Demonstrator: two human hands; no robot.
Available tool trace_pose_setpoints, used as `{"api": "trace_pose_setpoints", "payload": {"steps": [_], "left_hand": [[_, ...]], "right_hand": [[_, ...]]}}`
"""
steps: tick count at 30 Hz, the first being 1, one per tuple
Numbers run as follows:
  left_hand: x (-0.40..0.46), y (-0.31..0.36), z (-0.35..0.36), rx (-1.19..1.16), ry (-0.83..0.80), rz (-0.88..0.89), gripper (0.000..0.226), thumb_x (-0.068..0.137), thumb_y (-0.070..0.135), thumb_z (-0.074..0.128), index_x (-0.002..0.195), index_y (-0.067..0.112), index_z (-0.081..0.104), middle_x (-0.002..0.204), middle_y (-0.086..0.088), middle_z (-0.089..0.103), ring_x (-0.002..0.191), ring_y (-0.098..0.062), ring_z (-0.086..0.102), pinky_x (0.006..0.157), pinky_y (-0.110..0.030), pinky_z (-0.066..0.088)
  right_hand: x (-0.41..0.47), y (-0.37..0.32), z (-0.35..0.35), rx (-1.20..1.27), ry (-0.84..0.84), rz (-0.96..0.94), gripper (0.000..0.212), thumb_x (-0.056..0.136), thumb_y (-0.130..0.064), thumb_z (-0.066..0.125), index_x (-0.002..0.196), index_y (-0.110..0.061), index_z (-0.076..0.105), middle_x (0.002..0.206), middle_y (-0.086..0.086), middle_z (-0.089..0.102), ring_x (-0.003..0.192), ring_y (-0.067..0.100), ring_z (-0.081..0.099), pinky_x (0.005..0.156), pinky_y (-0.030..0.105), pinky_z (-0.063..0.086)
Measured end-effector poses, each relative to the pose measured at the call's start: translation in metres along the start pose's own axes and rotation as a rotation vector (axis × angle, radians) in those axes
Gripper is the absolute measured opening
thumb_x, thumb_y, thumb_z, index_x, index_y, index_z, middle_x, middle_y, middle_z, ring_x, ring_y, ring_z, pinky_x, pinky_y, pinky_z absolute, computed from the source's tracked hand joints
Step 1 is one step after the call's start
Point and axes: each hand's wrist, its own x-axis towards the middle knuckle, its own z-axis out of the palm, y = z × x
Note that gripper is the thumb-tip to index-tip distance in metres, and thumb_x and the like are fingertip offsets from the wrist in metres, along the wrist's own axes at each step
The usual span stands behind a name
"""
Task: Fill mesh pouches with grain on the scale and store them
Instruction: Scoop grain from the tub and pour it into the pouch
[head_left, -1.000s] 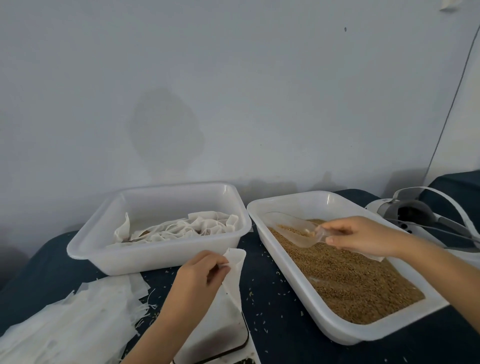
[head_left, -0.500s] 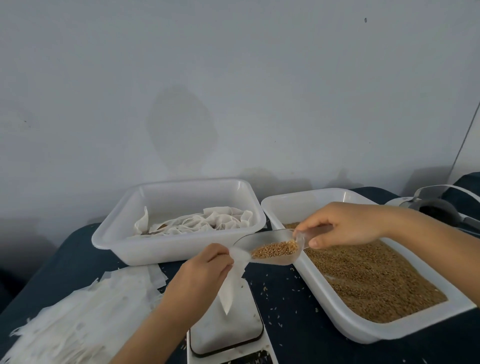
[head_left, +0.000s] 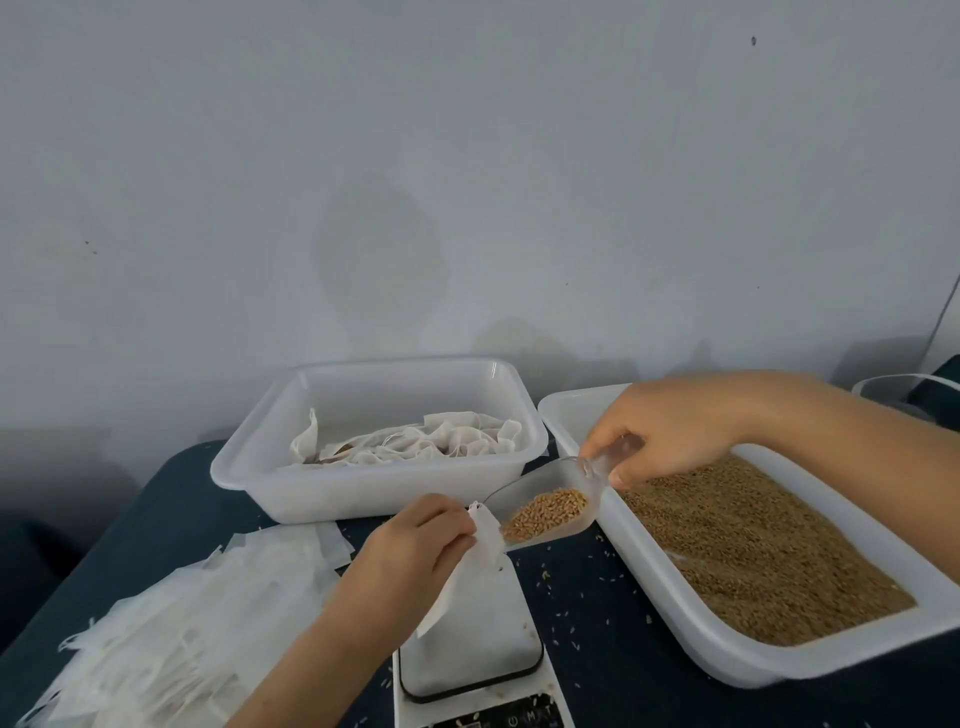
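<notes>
The left hand (head_left: 410, 545) pinches a mesh pouch (head_left: 470, 566) open above the scale (head_left: 478, 654). The right hand (head_left: 670, 426) grips a scoop (head_left: 545, 506) of grain at the pouch mouth; pouring is judged pending. Filled pouches lie in the tray (head_left: 374, 499) at 12 o'clock; empty pouches (head_left: 171, 623) wait at 9 o'clock.

Left hand (head_left: 415, 540): raised over the lower centre, forearm entering from the bottom edge, back of hand toward the camera, fingers curled in a pinch. Right hand (head_left: 670, 426): forearm entering from the right, palm down, thumb and fingers curled in a grip.
</notes>
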Motion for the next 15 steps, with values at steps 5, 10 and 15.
{"api": "trace_pose_setpoints", "payload": {"steps": [5,10,15], "left_hand": [[-0.004,-0.001,0.004,-0.013,0.013,-0.019,0.010,0.076,0.005,0.075,0.082,0.013,0.072,0.091,0.007,0.066,0.076,-0.005,0.063,0.071,-0.013,0.046],[-0.005,-0.003,0.006,-0.024,0.037,-0.027,0.012,0.075,0.004,0.076,0.081,0.014,0.072,0.090,0.008,0.065,0.078,-0.001,0.058,0.071,-0.011,0.045],[-0.005,-0.004,0.006,-0.024,0.056,-0.018,0.013,0.074,0.003,0.076,0.081,0.014,0.072,0.089,0.007,0.065,0.079,-0.002,0.057,0.072,-0.010,0.044]], "right_hand": [[0.004,-0.015,-0.014,-0.086,-0.022,0.006,0.038,0.091,-0.037,0.058,0.129,-0.033,0.057,0.095,-0.030,0.052,0.083,-0.012,0.050,0.068,0.005,0.032],[0.007,-0.027,-0.025,-0.144,-0.034,-0.006,0.037,0.091,-0.036,0.058,0.128,-0.031,0.059,0.077,-0.029,0.052,0.075,-0.011,0.053,0.069,0.014,0.039],[0.006,-0.036,-0.031,-0.196,-0.052,-0.018,0.036,0.091,-0.035,0.058,0.126,-0.031,0.059,0.085,-0.022,0.056,0.086,0.003,0.054,0.076,0.020,0.042]]}}
